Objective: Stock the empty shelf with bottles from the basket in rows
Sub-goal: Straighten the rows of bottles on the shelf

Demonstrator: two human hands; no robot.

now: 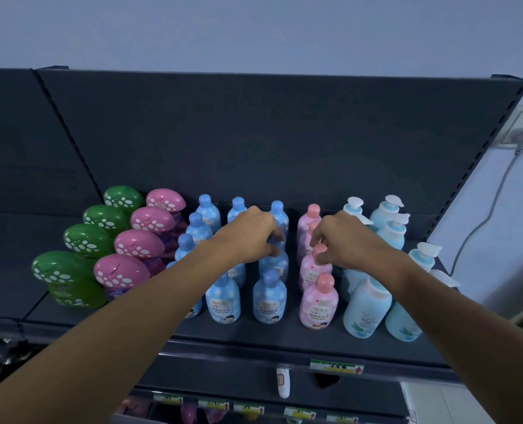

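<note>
The dark shelf [254,335] holds rows of bottles: green mushroom-cap bottles [70,270] at the left, pink mushroom-cap bottles [122,272] beside them, several blue bottles [269,298] in the middle, a row of pink bottles [318,304], and pale blue pump bottles [367,307] at the right. My left hand [248,235] reaches over the blue rows, its fingers pinched on the cap of a blue bottle [274,261]. My right hand [343,240] has its fingers closed on the cap of a pink bottle [313,266] in the second place from the front. No basket is in view.
A lower shelf with price tags [336,366] and a small white item [283,382] lies below the front edge. A neighbouring shelf section [9,270] stands to the left. At the right wall a socket with a plug [522,133] and its cable hang down.
</note>
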